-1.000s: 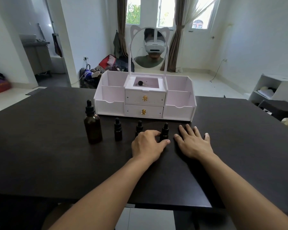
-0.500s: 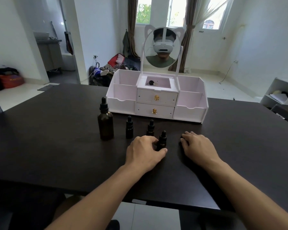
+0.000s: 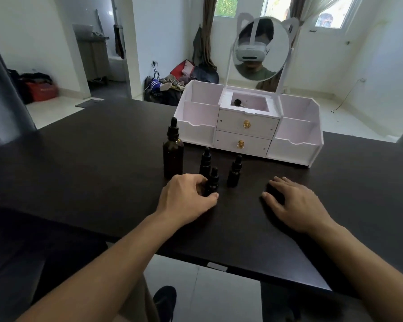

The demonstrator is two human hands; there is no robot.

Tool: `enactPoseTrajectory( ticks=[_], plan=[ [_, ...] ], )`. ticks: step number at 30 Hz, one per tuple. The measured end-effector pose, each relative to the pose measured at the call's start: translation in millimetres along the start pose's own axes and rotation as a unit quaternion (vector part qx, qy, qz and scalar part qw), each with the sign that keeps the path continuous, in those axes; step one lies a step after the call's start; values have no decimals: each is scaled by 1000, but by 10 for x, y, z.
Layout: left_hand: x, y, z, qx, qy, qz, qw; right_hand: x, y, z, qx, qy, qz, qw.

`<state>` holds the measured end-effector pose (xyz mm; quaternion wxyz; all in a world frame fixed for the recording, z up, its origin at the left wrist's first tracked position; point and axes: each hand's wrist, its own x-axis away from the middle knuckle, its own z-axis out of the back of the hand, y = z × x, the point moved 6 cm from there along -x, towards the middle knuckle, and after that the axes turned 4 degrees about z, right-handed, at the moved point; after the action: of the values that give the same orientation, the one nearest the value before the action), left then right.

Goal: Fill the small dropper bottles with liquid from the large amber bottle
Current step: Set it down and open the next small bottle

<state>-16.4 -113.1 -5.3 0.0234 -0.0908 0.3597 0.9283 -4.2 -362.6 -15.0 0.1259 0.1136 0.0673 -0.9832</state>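
The large amber bottle [image 3: 173, 156] with a black dropper cap stands upright on the dark table [image 3: 91, 173]. Three small black dropper bottles stand to its right. My left hand [image 3: 187, 198] grips the nearest small bottle [image 3: 212, 180] between thumb and fingers, its base on the table. A second small bottle [image 3: 205, 161] stands just behind it, and a third [image 3: 234, 171] stands to the right. My right hand [image 3: 296, 203] rests flat on the table, apart from the bottles, holding nothing.
A white organiser [image 3: 249, 126] with two drawers, side bins and a round cat-ear mirror [image 3: 261, 47] stands behind the bottles. A small dark object [image 3: 237, 102] lies in its top tray. The table's front edge runs just under my forearms.
My left hand has dragged the gripped small bottle leftward and nearer, out of the row, to sit in front of the other small bottles. My right hand stayed on the table.
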Motion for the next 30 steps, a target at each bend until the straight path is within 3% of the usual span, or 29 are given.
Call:
enactPoseTrajectory(
  ticks=[4, 10, 14, 17, 21, 25, 30],
  plan=[
    [-38, -137, 82, 4, 11, 9, 1000, 81, -305, 144, -18, 133, 123, 983],
    [-107, -377, 201, 11, 28, 18, 999, 145, -722, 124, -47, 99, 267, 958],
    [-115, -461, 252, 28, 32, 19, 999, 60, -1011, 107, -24, 63, 311, 948],
    [-113, -503, 251, 48, 34, 27, 998, -93, -1229, 161, -33, 77, 290, 953],
    [-113, -534, 246, 67, 22, 33, 997, -374, -1392, 332, -145, 114, 210, 960],
    [-113, -540, 236, 94, 10, 39, 995, -589, -1546, 407, -222, 72, 170, 957],
    [-117, -579, 214, 115, 6, 71, 991, -750, -1697, 385, -194, 5, 168, 966]
  ],
)
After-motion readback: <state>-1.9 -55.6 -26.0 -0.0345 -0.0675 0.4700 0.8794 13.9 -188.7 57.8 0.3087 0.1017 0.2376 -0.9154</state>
